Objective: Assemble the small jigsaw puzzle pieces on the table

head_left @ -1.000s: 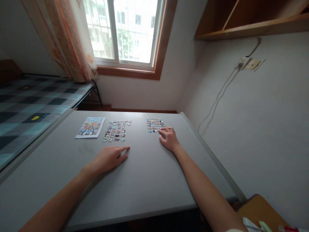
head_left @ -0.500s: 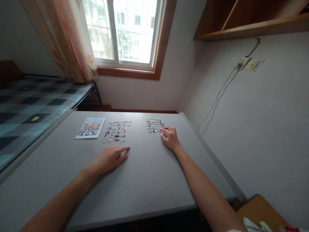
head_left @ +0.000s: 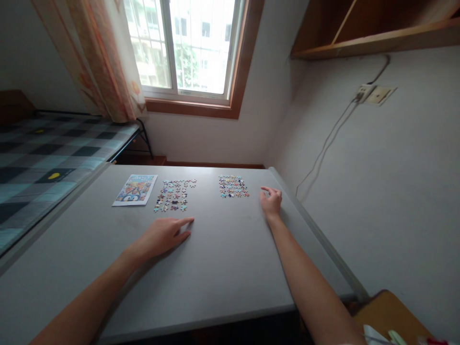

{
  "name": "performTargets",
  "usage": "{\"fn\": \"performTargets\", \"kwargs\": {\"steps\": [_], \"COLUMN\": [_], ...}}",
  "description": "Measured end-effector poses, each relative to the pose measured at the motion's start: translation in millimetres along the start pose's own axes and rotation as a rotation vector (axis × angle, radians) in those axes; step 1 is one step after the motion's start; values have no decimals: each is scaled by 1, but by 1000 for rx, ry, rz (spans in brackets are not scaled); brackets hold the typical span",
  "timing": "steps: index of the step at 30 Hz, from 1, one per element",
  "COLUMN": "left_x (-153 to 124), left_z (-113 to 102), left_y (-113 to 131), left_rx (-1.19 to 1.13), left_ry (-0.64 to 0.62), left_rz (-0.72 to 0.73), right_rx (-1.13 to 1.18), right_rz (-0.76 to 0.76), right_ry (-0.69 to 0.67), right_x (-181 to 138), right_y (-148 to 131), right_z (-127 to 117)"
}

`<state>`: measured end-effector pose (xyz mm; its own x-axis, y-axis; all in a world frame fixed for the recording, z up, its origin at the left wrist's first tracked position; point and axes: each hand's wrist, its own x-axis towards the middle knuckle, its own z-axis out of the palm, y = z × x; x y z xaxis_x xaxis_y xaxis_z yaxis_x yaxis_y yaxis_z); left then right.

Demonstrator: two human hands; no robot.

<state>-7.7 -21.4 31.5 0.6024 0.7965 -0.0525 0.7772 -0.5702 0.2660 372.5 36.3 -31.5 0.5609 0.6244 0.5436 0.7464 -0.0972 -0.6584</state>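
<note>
My left hand (head_left: 168, 234) rests on the grey table with the index finger stretched out and the thumb apart; nothing is in it. Just beyond its fingers lie jigsaw puzzle pieces (head_left: 174, 202) laid out in rows. My right hand (head_left: 272, 200) is near the table's right side, its fingers loosely bent and the index finger and thumb a little apart, with no piece visible in it. To its left, and not touched by it, a second block of puzzle pieces (head_left: 233, 187) lies in close rows.
A colourful printed picture sheet (head_left: 135, 190) lies left of the pieces on the grey table (head_left: 223, 268). A checked bed (head_left: 64, 148) is at the left. A wall with a hanging cable (head_left: 325, 143) borders the right side, and a brown chair (head_left: 391, 311) stands at the lower right.
My right hand has moved right, away from the right-hand block of pieces, uncovering its near right corner. My left hand has stayed in place.
</note>
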Motion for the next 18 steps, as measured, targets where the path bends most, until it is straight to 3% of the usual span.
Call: {"fn": "performTargets", "kwargs": {"steps": [5, 9, 14, 18], "left_x": [0, 0, 1, 1], "left_z": [-2, -4, -2, 0], "left_y": [1, 3, 2, 2], "left_rx": [3, 5, -1, 7], "left_ry": [-8, -21, -16, -15], "left_rz": [-1, -7, -11, -11], "right_rx": [-34, -101, -110, -31], "right_rz": [-39, -103, -365, -530], "right_ry": [15, -20, -224, -436], "right_x": [-3, -10, -27, -42], "right_y": [-1, -18, -70, -118], "right_z": [0, -4, 0, 19]}}
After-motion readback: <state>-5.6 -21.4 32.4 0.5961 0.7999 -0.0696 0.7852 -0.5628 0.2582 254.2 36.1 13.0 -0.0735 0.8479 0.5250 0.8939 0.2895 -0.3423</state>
